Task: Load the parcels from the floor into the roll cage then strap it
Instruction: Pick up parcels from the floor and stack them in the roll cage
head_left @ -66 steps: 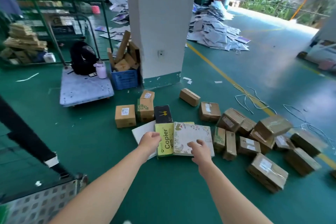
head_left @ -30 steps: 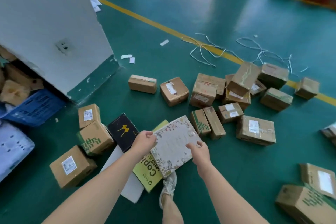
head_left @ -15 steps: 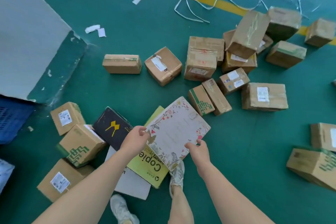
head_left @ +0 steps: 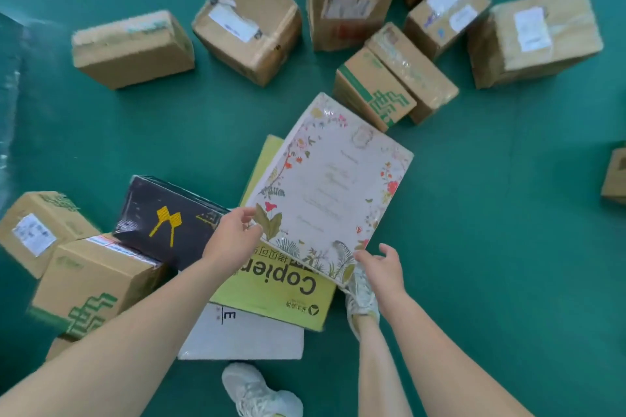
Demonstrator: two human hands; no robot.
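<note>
A flat white parcel with a flower border (head_left: 333, 186) lies tilted on a yellow-green copier paper box (head_left: 271, 284). My left hand (head_left: 233, 239) pinches its near left corner. My right hand (head_left: 381, 266) holds its near right corner, fingers under the edge. Left of them lie a black box with a yellow mark (head_left: 162, 220) and a white flat parcel (head_left: 244, 335) under the yellow-green box. The roll cage is out of view.
Several brown cardboard parcels lie around on the green floor: one with a green logo (head_left: 84, 291) at the left, two (head_left: 132, 47) (head_left: 247, 24) further off, more (head_left: 393, 81) at the upper right. My shoes (head_left: 261, 393) (head_left: 360, 294) stand beside the stack.
I have bent closer over the pile, so the parcels fill the view. Both hands have taken the flowered parcel by its near corners and tilted it on the copier box.
</note>
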